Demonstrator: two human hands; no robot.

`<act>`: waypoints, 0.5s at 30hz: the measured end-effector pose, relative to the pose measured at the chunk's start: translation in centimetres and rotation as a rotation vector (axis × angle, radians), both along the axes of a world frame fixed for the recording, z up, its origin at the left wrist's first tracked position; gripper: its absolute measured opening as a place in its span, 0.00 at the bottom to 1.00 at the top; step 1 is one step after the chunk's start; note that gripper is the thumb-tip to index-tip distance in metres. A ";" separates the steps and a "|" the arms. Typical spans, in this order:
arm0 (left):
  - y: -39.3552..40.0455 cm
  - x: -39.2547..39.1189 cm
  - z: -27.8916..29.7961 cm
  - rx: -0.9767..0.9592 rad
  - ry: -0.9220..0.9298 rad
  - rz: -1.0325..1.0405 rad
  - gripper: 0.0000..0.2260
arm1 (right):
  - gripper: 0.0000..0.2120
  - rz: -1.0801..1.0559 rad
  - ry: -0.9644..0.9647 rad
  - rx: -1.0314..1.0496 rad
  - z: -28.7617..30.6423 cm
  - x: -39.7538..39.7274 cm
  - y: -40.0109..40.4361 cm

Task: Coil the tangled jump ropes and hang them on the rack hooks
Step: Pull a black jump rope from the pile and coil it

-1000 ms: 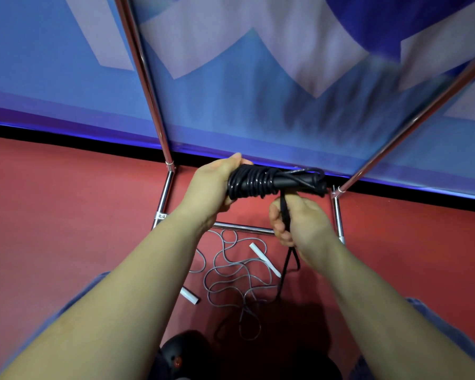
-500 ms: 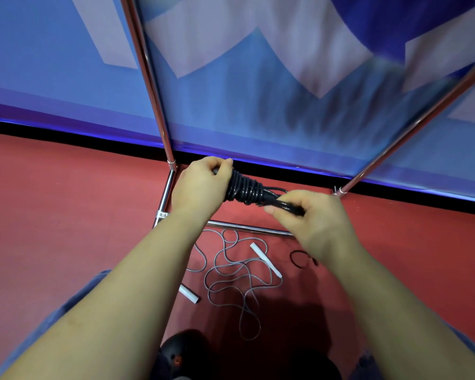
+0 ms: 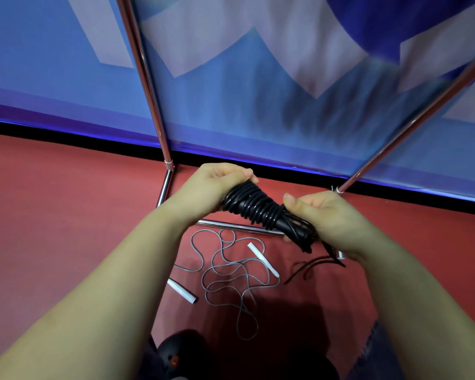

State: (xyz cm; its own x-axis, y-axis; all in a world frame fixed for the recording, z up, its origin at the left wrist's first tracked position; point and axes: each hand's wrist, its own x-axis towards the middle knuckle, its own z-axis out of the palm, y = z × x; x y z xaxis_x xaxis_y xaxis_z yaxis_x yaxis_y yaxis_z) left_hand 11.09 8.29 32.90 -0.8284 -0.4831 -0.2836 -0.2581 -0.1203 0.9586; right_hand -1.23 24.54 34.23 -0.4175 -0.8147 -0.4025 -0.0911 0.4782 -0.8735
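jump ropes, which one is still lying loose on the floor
The grey rope with white handles lies tangled on the red floor. The black rope is wound into a tight bundle, gripped by the left hand and right hand.

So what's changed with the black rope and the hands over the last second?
The black rope bundle has tilted from level to sloping down to the right. The right hand moved from under the bundle to grip its lower end; the loose tail below has shortened. The left hand still holds the upper end. The grey rope lies unmoved on the floor.
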 end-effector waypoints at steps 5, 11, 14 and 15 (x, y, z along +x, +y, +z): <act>0.2 -0.5 -0.4 0.039 0.007 0.033 0.12 | 0.20 -0.164 -0.287 -0.105 0.0 0.8 -0.6; 1.0 -1.6 -0.7 0.196 0.008 0.265 0.13 | 0.23 -0.514 -0.275 -0.134 -1.8 2.5 -2.3; 1.3 -1.8 -0.7 0.149 -0.045 0.413 0.12 | 0.21 -0.450 -0.120 -0.050 -2.4 2.7 -2.4; 1.1 -1.8 -0.9 0.107 -0.050 0.473 0.11 | 0.20 -0.390 -0.088 -0.036 -2.3 2.8 -2.3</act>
State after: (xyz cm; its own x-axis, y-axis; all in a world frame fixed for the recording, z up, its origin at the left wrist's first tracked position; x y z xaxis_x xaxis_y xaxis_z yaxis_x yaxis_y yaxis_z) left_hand 9.32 9.36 31.97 -0.5090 -0.7693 -0.3862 -0.1971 -0.3326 0.9222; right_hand 1.58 22.28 31.89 -0.6637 -0.6156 -0.4249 0.1675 0.4313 -0.8865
